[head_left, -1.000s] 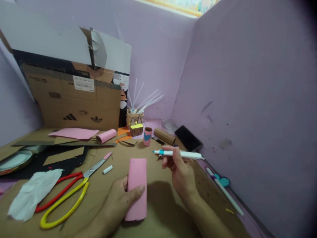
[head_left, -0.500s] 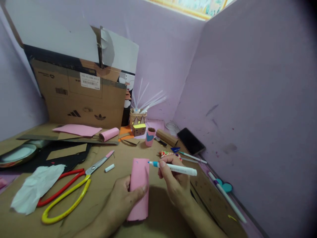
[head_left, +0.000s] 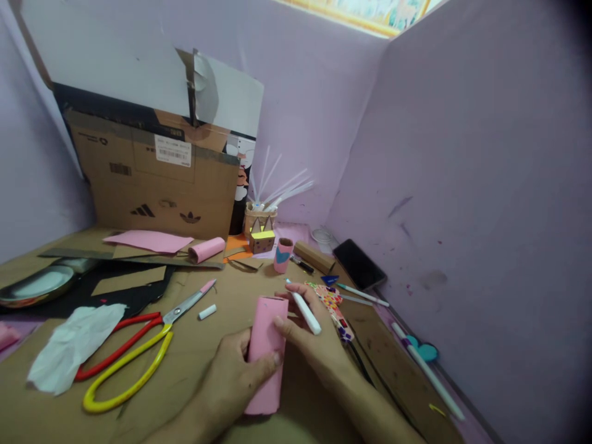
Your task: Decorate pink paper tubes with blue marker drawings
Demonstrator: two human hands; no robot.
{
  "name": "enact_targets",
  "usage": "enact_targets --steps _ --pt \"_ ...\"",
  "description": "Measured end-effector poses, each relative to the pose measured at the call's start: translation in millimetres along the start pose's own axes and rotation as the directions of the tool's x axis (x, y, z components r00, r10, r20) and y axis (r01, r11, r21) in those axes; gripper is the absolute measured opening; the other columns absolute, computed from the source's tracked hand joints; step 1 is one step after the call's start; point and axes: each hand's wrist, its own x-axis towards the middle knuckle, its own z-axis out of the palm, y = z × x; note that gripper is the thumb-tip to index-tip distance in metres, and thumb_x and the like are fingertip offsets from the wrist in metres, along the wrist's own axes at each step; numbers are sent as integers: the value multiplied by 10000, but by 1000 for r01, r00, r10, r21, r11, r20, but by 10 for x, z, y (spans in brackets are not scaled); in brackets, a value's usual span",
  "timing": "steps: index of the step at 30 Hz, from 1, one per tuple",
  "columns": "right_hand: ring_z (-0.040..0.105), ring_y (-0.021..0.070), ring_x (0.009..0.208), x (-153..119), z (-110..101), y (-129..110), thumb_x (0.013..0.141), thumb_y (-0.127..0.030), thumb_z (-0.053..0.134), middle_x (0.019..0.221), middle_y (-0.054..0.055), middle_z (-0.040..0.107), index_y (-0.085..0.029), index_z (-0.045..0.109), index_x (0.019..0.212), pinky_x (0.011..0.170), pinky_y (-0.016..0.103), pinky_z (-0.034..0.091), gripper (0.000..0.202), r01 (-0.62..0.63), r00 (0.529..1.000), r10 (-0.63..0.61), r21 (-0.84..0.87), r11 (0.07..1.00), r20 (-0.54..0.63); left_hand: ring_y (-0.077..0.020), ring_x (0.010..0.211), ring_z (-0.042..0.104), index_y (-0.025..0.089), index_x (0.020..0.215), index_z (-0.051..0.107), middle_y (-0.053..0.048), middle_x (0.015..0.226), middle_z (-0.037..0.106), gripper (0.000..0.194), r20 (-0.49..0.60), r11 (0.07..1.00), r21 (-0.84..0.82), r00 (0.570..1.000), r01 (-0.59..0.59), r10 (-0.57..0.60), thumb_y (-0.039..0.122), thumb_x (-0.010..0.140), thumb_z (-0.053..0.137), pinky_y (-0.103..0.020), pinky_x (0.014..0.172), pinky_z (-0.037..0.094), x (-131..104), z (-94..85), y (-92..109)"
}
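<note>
A flattened pink paper-covered tube [head_left: 267, 345] stands tilted over the cardboard, and my left hand [head_left: 237, 373] is closed around its lower part, thumb across the front. Near its upper right edge is my right hand [head_left: 319, 336], with the thumb on the tube. A white marker with a blue tip [head_left: 304, 308] rests tucked between this hand's fingers, its tip pointing away from me. The marker's white cap [head_left: 208, 312] lies to the left. Beyond the hands stands a small pink tube with a blue heart [head_left: 283, 256].
Red-and-yellow-handled scissors [head_left: 152, 345] and a crumpled white tissue [head_left: 76, 345] lie at left. A large cardboard box [head_left: 157, 185] stands behind, near a rolled pink tube [head_left: 206, 249] and a small cardboard cat box [head_left: 262, 240]. A phone [head_left: 359, 264] and pens lie along the right wall.
My right hand has turned the marker away from the tube's upper edge and put its thumb on the tube. The tube's top opening now shows more.
</note>
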Motion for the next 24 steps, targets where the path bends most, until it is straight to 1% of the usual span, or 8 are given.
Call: enact_targets --steps 2,4,8,11,13,18,21,24 --pt "585 160 722 1 -1 13 612 -213 764 834 -13 604 -232 540 988 635 272 463 438 -44 999 44 28 999 11 -153 607 524 113 804 654 -34 692 629 303 12 999 -28 1000 -18 18 381 666 683 -224 519 408 -7 -4 -8" --pt "550 137 651 2 -5 4 602 -208 768 732 -40 583 -228 548 949 582 240 428 411 -91 996 89 118 989 25 -145 603 517 113 830 653 -31 688 616 350 83 992 -121 996 -24 34 406 645 702 -217 509 399 -21 -19 -3" --pt "534 128 613 2 -1 -69 557 -222 791 721 -34 600 -227 557 922 542 227 411 434 -204 978 179 353 913 102 -197 669 599 122 927 633 -86 790 663 421 275 918 -383 961 100 10 419 638 709 -271 566 467 -70 -55 42" --pt "533 133 595 -4 3 -113 535 -221 804 712 -28 601 -234 572 942 517 231 405 469 -228 973 190 411 883 132 -240 695 643 134 946 621 -133 851 691 428 357 828 -521 934 208 -10 413 633 705 -321 595 496 -97 -65 78" --pt "536 133 600 -6 1 -119 541 -225 804 721 -26 602 -238 570 955 521 229 403 475 -227 973 183 418 880 142 -246 697 653 126 944 627 -146 856 695 436 385 808 -544 923 226 1 402 619 719 -324 602 499 -98 -64 91" --pt "553 137 711 11 -2 -97 578 -216 785 809 -15 614 -223 563 946 619 233 415 430 -167 980 119 348 922 157 -211 682 638 112 943 635 -120 815 692 392 309 819 -550 951 163 18 334 637 737 -319 633 497 -44 -57 69" --pt "562 146 749 13 8 -98 564 -186 786 827 -21 618 -236 550 939 661 248 422 446 -132 986 93 307 943 140 -175 715 612 111 995 639 -110 874 690 394 260 832 -546 964 100 54 297 660 733 -279 654 480 -4 -61 38" --pt "566 150 718 -2 17 -107 556 -182 783 796 -28 615 -240 536 920 651 260 421 443 -124 987 92 255 959 132 -198 814 612 116 1045 639 -115 946 689 428 260 842 -533 963 86 67 291 666 731 -282 715 473 4 -70 22"
